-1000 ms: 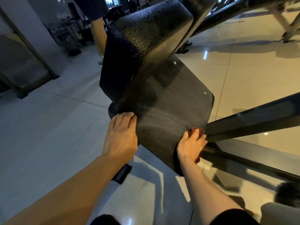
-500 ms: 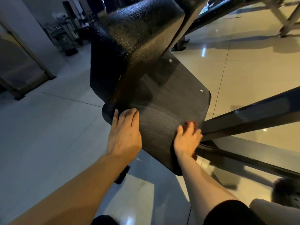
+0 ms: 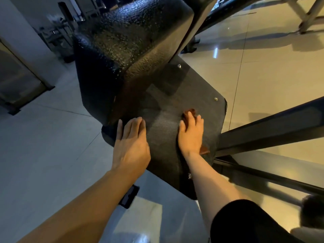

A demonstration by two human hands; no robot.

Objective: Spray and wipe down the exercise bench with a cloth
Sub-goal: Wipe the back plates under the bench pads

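The black exercise bench fills the middle of the head view: its flat seat pad [image 3: 191,90] lies in front of me and the textured backrest [image 3: 133,37] rises behind it. My left hand [image 3: 131,142] rests flat on the seat's left front edge, fingers straight. My right hand [image 3: 191,135] presses a reddish-brown cloth [image 3: 204,151] flat against the seat. The cloth shows beyond my fingertips and beside my wrist; most of it is hidden under the palm. No spray bottle is in view.
A black metal frame bar [image 3: 273,125] runs off to the right just beside the seat, with a lower rail [image 3: 263,176] beneath it. A dark phone-like object [image 3: 128,197] lies on the tiled floor under my left forearm. Other gym equipment [image 3: 57,39] stands far left.
My right hand has slid the cloth from the seat's right front edge up and inward onto the pad. My left hand stays on the left front edge of the seat.
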